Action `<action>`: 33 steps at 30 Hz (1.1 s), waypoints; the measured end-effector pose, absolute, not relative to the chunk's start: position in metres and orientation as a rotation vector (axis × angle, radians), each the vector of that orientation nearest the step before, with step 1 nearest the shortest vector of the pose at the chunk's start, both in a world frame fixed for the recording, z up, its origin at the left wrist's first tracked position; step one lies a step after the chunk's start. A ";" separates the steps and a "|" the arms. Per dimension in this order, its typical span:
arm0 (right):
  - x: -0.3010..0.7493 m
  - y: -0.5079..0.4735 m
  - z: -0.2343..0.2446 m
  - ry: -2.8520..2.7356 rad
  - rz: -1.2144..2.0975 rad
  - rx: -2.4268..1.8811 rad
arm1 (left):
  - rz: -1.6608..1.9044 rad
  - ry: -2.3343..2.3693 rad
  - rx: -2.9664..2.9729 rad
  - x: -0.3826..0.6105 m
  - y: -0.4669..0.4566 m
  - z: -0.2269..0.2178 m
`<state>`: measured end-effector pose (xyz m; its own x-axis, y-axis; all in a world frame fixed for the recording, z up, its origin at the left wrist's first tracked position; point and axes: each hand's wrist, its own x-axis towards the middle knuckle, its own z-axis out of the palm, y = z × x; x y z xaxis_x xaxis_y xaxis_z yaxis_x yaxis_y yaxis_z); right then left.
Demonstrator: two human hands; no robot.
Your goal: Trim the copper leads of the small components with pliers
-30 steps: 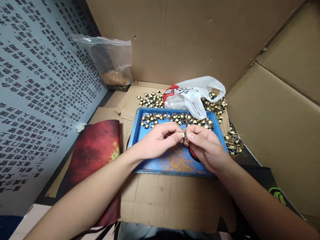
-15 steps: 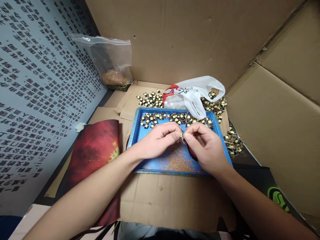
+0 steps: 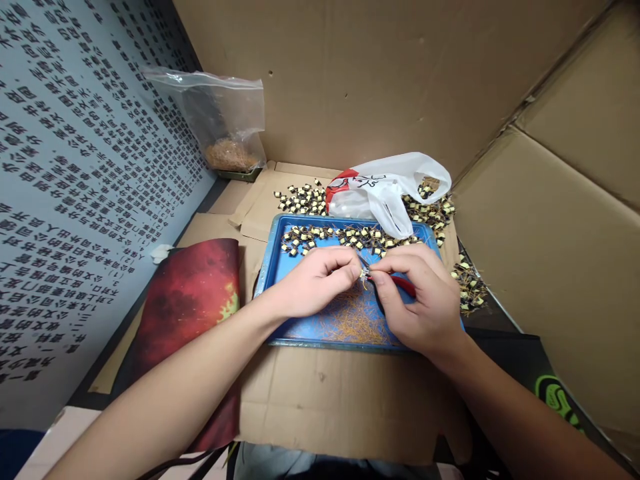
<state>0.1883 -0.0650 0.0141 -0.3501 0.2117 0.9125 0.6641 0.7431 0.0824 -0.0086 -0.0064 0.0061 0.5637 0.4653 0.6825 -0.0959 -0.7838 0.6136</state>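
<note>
My left hand [image 3: 320, 280] is closed in a pinch on a small yellow-and-black transformer [image 3: 364, 274] with metal pins and thin copper-coloured wires. Red-handled wire cutters [image 3: 405, 285] are in my right hand [image 3: 427, 303], partly hidden by its fingers. Their tip is beside the transformer, though I cannot tell whether the jaws touch a wire. Both hands are over a blue tray [image 3: 287, 268]. Loose wire clippings [image 3: 357, 325] cover its middle and front, and several similar transformers [image 3: 350, 237] lie along its back.
Behind the tray, a white plastic bag [image 3: 385, 190] lies among more transformers [image 3: 305, 199]; another pile [image 3: 470, 287] is at the right. A red patterned mat [image 3: 187, 300] lies at left. A clear zip bag [image 3: 230, 127] holds copper-coloured wire. Cardboard walls [image 3: 380, 80] stand behind and right.
My right hand was pinching at the transformer's wires, with the red-handled tool lying beneath it. Now it grips the cutters, tip at the transformer. My left hand has hardly moved.
</note>
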 end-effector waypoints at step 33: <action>0.196 -0.053 0.023 -1.576 1.058 -0.791 | 1.172 0.306 2.092 -0.008 -0.004 0.003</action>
